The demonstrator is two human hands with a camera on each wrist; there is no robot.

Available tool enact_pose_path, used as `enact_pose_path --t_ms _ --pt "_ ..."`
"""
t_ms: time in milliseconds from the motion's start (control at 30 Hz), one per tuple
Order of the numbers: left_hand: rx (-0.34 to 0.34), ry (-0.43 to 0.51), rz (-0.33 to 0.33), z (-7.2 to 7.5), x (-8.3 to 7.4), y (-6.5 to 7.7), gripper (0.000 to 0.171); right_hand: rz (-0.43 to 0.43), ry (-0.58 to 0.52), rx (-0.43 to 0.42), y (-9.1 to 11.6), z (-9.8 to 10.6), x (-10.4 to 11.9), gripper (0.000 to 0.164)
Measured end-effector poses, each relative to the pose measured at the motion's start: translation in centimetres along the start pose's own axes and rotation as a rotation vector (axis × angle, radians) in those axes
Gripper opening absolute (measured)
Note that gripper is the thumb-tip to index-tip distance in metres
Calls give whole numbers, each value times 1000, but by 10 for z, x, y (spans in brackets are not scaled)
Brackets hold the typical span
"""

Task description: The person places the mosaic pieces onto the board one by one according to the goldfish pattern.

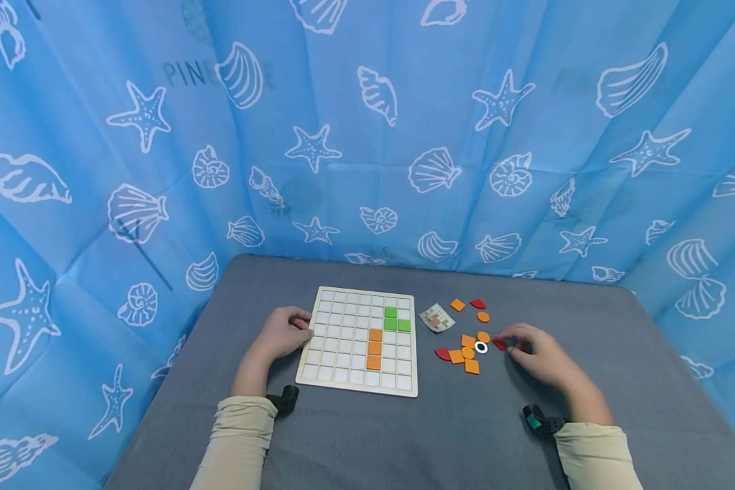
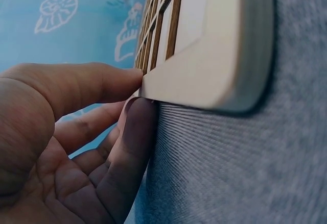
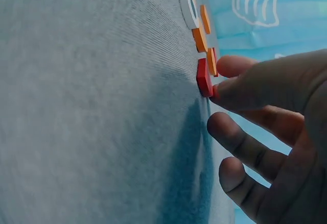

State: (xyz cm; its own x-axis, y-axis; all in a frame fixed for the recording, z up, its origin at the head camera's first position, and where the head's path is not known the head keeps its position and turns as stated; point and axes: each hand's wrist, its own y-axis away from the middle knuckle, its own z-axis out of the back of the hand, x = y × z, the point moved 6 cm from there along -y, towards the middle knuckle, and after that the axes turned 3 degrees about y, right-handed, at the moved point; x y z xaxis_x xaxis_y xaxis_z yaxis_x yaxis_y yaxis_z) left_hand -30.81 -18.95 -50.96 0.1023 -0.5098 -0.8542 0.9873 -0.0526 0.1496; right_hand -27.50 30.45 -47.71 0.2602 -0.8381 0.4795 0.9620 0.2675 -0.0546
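At the left edge of the white gridded board (image 1: 331, 378), my left hand (image 1: 286, 331) pinches the rim. Its thumb (image 2: 120, 83) lies on top of the rim, and another finger presses from the side below. Three orange squares (image 1: 374, 348) stand in a column on the grid, and three green squares (image 1: 390, 312) form a corner. My right hand (image 1: 542, 357) holds a small red piece (image 3: 204, 77) between thumb and forefinger, low at the table. The other right fingers are loosely bent. The fingertips partly hide this piece.
Left of my right hand lie loose orange squares (image 1: 472, 367), orange discs (image 1: 483, 317), a white ring (image 1: 480, 348) and more red pieces (image 1: 478, 303). A small patterned card (image 1: 437, 318) lies beside the board. A grey cloth (image 1: 465, 435) covers the table; a blue shell-print curtain (image 1: 343, 136) hangs behind.
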Motion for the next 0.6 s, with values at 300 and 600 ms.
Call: enact_pose_path --t_ms 300,600 --pt "3 -3 2 0 1 -1 37 -11 -31 24 0 -5 -1 24" --pt "-4 -7 -5 0 2 -2 36 -38 -30 62 0 -9 -1 22"
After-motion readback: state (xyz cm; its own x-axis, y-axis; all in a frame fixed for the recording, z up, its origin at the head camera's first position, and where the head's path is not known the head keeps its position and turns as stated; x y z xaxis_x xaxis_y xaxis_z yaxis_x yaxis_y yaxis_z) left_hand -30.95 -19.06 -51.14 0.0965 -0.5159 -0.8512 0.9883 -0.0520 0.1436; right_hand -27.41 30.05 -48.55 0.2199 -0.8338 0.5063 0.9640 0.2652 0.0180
